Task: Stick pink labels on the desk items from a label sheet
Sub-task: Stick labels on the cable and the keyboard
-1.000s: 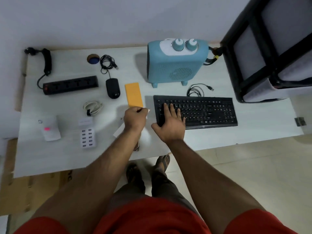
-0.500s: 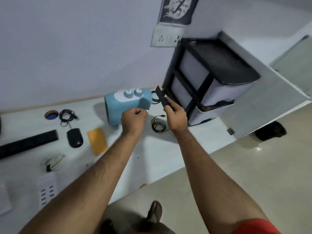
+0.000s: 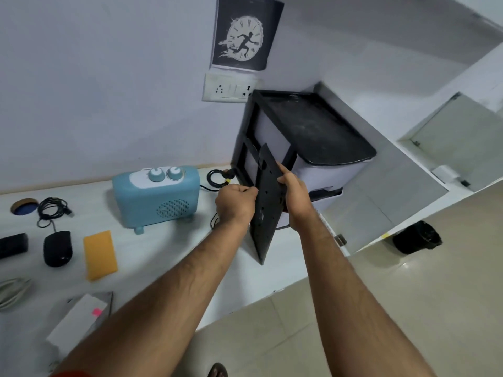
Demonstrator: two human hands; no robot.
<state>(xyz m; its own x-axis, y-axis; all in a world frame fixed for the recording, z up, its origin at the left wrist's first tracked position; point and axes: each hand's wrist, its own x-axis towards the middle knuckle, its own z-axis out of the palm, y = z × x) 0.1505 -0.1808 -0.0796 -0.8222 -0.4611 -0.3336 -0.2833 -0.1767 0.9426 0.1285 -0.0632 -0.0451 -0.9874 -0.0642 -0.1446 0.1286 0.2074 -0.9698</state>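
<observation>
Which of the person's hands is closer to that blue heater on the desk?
The left. The left hand is just right of the heater, at the raised keyboard's underside. The right hand grips the keyboard's far edge, beyond it from the heater.

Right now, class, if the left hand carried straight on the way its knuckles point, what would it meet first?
Most likely the black keyboard's underside, held on edge by the right hand. The left hand is fisted right beside it; whether they already touch is unclear.

Bare forearms (image 3: 168,303), no sleeves. Red clothing (image 3: 68,374) at bottom edge. Sandal (image 3: 217,370) on foot, strap visible.
</observation>
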